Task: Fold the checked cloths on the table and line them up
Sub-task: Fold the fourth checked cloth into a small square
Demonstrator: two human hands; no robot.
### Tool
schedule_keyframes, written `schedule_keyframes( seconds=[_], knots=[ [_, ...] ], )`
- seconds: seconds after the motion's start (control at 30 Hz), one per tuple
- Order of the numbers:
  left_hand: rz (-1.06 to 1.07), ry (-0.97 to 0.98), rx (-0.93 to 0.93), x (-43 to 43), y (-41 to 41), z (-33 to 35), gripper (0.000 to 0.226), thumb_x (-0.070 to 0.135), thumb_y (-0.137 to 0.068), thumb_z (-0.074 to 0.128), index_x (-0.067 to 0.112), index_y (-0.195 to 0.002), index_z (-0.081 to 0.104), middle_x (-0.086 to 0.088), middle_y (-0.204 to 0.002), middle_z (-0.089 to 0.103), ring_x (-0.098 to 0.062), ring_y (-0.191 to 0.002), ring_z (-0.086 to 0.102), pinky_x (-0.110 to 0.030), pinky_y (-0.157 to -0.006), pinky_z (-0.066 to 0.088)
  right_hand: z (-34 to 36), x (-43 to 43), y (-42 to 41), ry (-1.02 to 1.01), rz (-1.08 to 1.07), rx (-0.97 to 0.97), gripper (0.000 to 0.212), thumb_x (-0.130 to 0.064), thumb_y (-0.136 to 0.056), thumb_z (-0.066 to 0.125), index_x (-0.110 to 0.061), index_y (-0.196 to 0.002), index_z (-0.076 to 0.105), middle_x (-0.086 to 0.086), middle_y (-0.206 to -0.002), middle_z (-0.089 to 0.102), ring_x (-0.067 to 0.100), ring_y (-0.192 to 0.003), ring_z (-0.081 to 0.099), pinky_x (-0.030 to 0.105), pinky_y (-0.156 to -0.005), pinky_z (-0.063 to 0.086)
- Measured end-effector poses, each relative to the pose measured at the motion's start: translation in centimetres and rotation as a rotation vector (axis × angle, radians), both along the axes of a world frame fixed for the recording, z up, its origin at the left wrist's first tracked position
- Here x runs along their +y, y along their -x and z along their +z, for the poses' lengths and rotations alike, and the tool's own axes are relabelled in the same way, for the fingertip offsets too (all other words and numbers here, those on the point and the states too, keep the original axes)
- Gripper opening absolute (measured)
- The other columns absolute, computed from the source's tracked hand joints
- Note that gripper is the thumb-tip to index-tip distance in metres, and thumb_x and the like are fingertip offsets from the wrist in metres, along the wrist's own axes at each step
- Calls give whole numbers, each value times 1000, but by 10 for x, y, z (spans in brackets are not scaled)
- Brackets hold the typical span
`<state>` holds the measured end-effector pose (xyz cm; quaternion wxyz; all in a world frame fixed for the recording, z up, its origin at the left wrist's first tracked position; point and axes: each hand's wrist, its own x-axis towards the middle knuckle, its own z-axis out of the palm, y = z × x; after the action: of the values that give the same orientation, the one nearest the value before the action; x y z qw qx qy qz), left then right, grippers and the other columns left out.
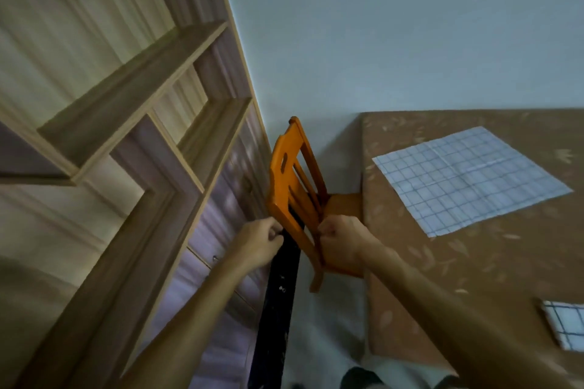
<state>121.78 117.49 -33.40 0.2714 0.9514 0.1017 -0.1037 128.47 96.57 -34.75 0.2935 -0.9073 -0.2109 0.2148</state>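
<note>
Unfolded checked cloth (pixel 471 180) lying flat on brown leaf-patterned table (pixel 442 278), white with thin blue grid, crease lines crossing the middle, far half of tabletop, corners pointing diamond-wise toward camera. Second checked cloth (pixel 565 324) at right frame edge, nearer side of table, looks folded with darker bolder grid, cut off by frame so full shape unknown. Well apart from each other. Both hands off the table, out past its left edge, down by an orange wooden chair (pixel 294 193) tucked against the table side. Left hand (pixel 260 241) fingers curled into a loose fist just beside chair back's lower rail, contents if any not visible, contact with chair unclear. Right hand (pixel 339 241) fingers curled at the chair back post, seemingly gripping it, grip partly hidden by knuckles. Hands close together, chair frame between them. Chair seat mostly hidden under the table edge and right wrist. Wooden shelving unit (pixel 126 136) filling left side, blurred. Dark vertical strip (pixel 278 309) beneath left hand, identity unclear. Pale wall (pixel 379 25) behind. Whole frame tilted and soft, fine detail hard to read.
</note>
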Motion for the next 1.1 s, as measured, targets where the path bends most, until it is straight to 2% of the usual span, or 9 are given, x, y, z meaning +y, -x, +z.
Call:
schedule_keyframes(
  seconds=[0.17, 0.27, 0.4, 0.5, 0.63, 0.77, 0.87, 0.97, 1.1],
  knots=[
    [-168, 11, 23, 0, -45, -12, 22, 30, -95, 60, 24, -115, 64, 5, -106, 64, -11, -97, 62, -35, -89, 55, -6, -1, -18, 76, -141, -36, 17, -17, -89, 54, -15, -75, 63, -3, -78, 62, 20, -80, 63, 33, -70, 53],
    [-241, 30, 31, -10, -77, -22, 24, 29, -97, 59, 22, -120, 64, 7, -106, 62, -9, -97, 61, -27, -86, 54, -18, -6, -36, 88, -221, -32, 23, -24, -89, 54, -10, -97, 69, 3, -94, 69, 22, -86, 66, 38, -78, 57],
    [-339, 45, 73, -29, -116, -41, 26, 31, -97, 60, 23, -121, 64, 4, -116, 65, -13, -104, 63, -34, -91, 56, -54, -21, -66, 48, -411, 3, 20, -37, -90, 55, -22, -95, 67, -5, -90, 66, 9, -76, 62, 27, -69, 56],
    [-437, 23, 103, -49, -151, -58, 25, 32, -97, 59, 25, -121, 63, 5, -118, 64, -13, -105, 62, -34, -91, 56, -78, -37, -84, 43, -524, 18, 19, -36, -93, 58, -22, -102, 67, -4, -99, 67, 4, -78, 58, 13, -61, 45],
    [-518, 11, 92, -79, -204, -78, 22, 35, -98, 57, 28, -118, 64, 8, -115, 65, -9, -104, 62, -33, -90, 56, -103, -67, -110, 13, -746, 2, 41, -37, -95, 57, -18, -131, 56, 3, -128, 62, 19, -111, 61, 31, -88, 53],
    [-638, -4, 45, -117, -246, -99, 27, 37, -101, 53, 25, -122, 63, 7, -119, 62, -10, -110, 61, -23, -88, 53, -128, -103, -128, 30, -917, -34, 42, -34, -96, 57, -14, -133, 53, 7, -140, 54, 25, -123, 54, 40, -97, 48],
    [-701, -55, 17, -150, -278, -121, 39, 37, -103, 48, 24, -139, 53, 3, -150, 45, -14, -135, 46, -26, -103, 44, -151, -127, -133, 116, -984, -14, 54, -32, -97, 56, -17, -146, 40, 7, -158, 30, 27, -144, 30, 48, -112, 33],
    [-785, -123, 12, -181, -304, -149, 55, 39, -103, 46, 25, -154, 30, -3, -166, 14, -21, -151, 22, -32, -115, 33, -179, -142, -132, 222, -968, 22, 68, -15, -97, 50, -18, -156, 17, 7, -164, 8, 25, -151, 11, 43, -117, 23],
    [-915, -254, -5, -211, -326, -190, 58, 43, -105, 38, 24, -157, 21, -10, -167, 1, -26, -153, 9, -39, -120, 24, -207, -147, -121, 270, -988, 28, 61, -24, -97, 56, -17, -152, 30, 6, -162, 20, 26, -149, 20, 47, -115, 32]
  ],
)
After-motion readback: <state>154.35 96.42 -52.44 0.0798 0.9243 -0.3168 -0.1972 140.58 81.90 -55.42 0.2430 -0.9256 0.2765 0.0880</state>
